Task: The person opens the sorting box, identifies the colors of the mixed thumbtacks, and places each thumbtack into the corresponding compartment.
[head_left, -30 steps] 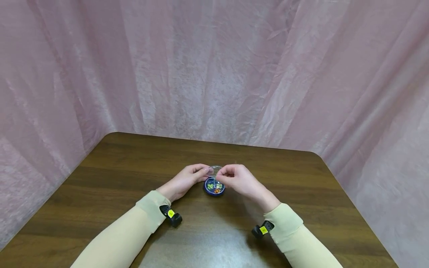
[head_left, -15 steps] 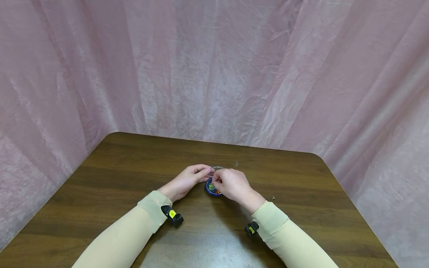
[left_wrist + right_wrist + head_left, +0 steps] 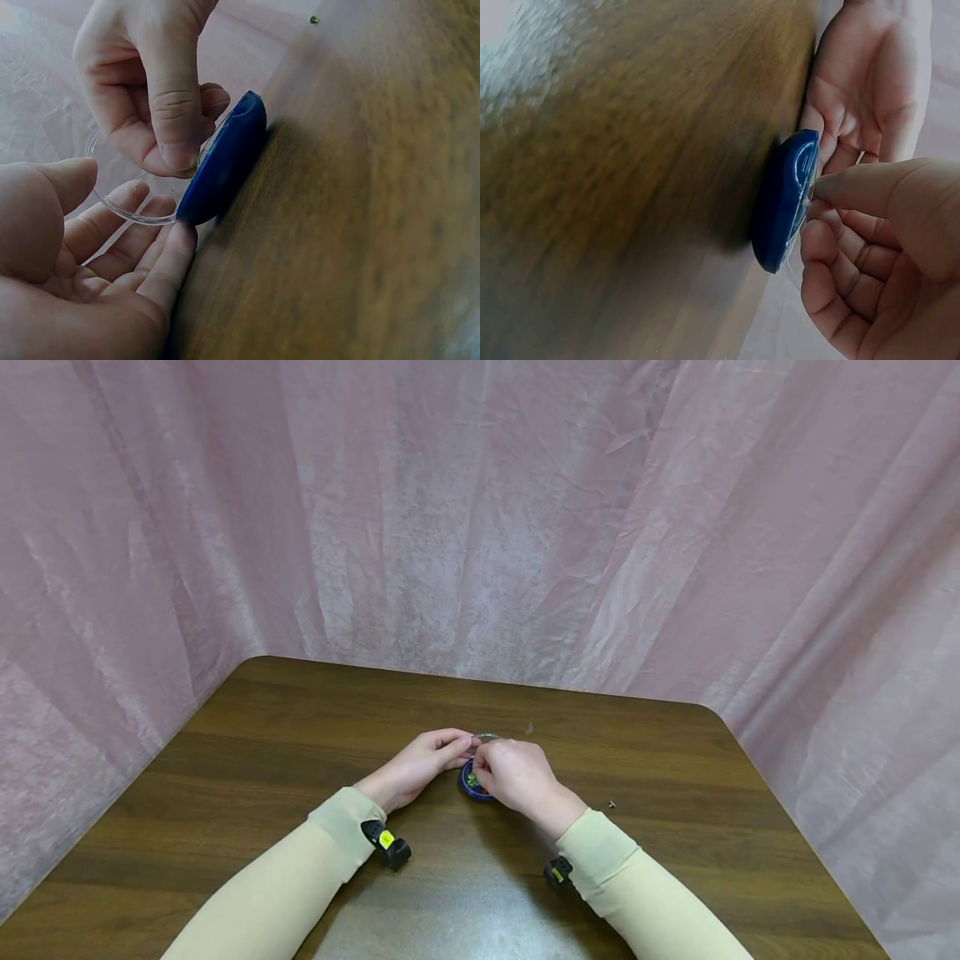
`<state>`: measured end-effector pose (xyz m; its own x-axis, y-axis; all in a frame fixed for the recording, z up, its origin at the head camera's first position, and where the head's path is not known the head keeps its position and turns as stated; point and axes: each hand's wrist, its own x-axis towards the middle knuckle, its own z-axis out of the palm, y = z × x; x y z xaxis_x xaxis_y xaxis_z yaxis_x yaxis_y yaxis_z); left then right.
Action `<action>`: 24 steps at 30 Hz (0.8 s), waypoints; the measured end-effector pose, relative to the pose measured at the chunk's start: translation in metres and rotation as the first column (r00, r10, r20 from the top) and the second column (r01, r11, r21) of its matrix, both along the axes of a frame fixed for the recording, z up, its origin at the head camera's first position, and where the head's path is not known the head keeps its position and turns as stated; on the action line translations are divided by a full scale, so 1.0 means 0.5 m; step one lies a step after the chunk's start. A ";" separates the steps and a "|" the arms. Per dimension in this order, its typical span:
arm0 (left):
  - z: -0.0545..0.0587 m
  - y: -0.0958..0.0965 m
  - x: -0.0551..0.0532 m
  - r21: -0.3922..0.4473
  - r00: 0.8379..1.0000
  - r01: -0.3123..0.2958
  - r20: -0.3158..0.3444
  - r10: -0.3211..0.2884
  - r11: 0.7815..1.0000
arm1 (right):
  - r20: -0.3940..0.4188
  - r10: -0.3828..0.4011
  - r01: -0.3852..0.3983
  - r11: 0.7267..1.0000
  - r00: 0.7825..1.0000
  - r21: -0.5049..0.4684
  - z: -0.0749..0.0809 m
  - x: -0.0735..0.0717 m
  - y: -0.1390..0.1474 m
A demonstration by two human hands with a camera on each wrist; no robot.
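A small round blue case [image 3: 472, 783] with a raised clear lid [image 3: 127, 216] sits on the table. Small green and orange pieces show inside it, too small to name. Around the lid's rim, the left hand [image 3: 424, 758] has its thumb on one side and fingers on the other; a fingertip touches the case's base in the left wrist view. The right hand [image 3: 517, 777] reaches over the case, its thumb [image 3: 855, 187] and fingers bent together at the opening. Its fingertips partly hide the contents, and whether they pinch a piece cannot be seen.
A small brass-coloured tack-like piece [image 3: 612, 804] lies on the brown wooden table [image 3: 300, 710], right of the hands. Beyond the right hand, a small clear scrap [image 3: 529, 727] lies on the wood. Pink curtains [image 3: 450, 527] hang behind the table.
The right hand has moved left and down from beside the lid to the case's opening, uncovering the brass-coloured piece to its right. The left hand stays at the lid.
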<state>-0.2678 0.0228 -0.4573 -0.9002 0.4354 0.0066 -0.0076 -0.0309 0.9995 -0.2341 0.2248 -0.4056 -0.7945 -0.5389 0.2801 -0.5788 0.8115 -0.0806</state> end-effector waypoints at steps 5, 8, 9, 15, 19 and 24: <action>-0.001 0.000 -0.001 0.002 1.000 -0.001 0.007 0.001 1.000 | 0.015 0.003 -0.003 1.000 1.000 -0.007 0.006 0.007 0.009; -0.002 0.000 -0.003 0.004 1.000 0.000 0.005 0.000 1.000 | 0.029 -0.003 0.004 1.000 1.000 -0.025 0.011 0.012 0.021; -0.002 0.000 -0.003 0.005 1.000 0.000 0.006 0.000 1.000 | 0.032 -0.007 0.008 0.999 0.999 -0.031 0.013 0.014 0.025; 0.000 -0.001 -0.001 0.017 1.000 0.003 0.004 -0.003 1.000 | 0.027 -0.039 0.041 0.997 0.999 -0.062 0.021 0.024 0.063; -0.004 0.000 -0.004 0.018 1.000 0.005 -0.006 -0.005 1.000 | 0.050 -0.074 0.078 0.994 0.996 -0.073 0.025 0.029 0.093; -0.005 0.000 -0.004 0.014 1.000 0.006 -0.007 -0.006 1.000 | 0.112 -0.125 0.132 0.990 0.986 -0.056 0.031 0.034 0.138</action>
